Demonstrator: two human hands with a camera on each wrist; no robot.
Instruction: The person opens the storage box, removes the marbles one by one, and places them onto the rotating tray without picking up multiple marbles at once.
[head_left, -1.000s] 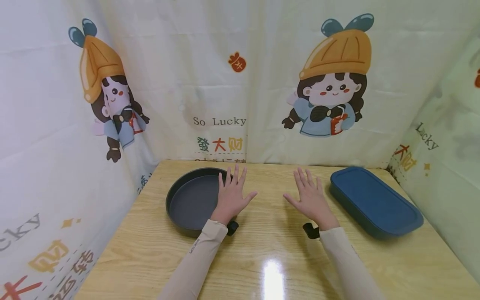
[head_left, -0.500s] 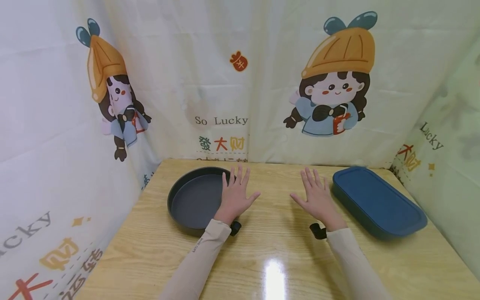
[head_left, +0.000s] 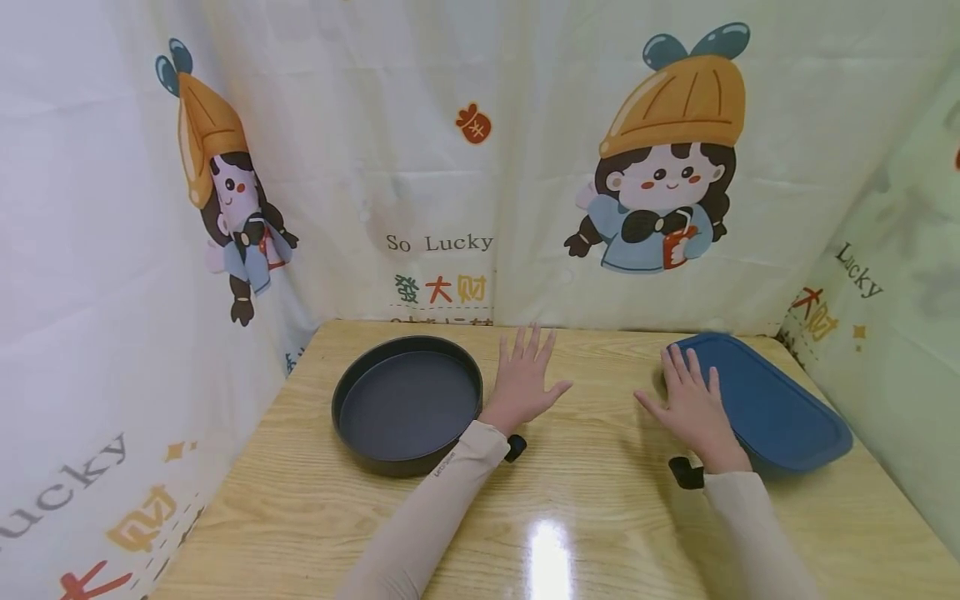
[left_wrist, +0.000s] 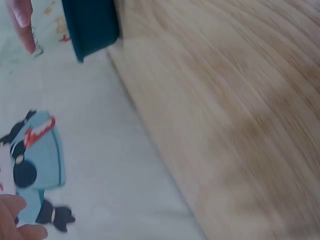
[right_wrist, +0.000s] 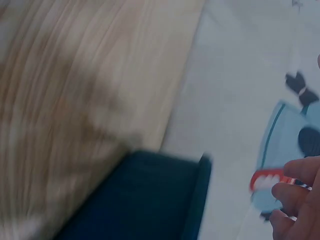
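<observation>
Both hands hover above the table with fingers spread and hold nothing. My left hand (head_left: 522, 385) is just right of a round dark grey pan (head_left: 408, 406), its sleeve crossing the pan's lower right rim. In the head view my right hand (head_left: 696, 408) overlaps the left side of a blue lidded rectangular container (head_left: 776, 408); whether it touches the lid cannot be told. In the right wrist view the container's dark teal wall (right_wrist: 150, 195) lies beside several fingers (right_wrist: 300, 195). The left wrist view catches the same container (left_wrist: 92, 25) at its top.
A light wooden table (head_left: 585, 533) carries both vessels, pan at left, container at right. A printed cloth curtain (head_left: 540, 167) stands behind the table and along both sides. A black wrist strap piece (head_left: 686, 472) sits at the right wrist.
Both hands have moved to the right, the left one away from over the pan, the right one over the container's edge. Pan and container stay where they were.
</observation>
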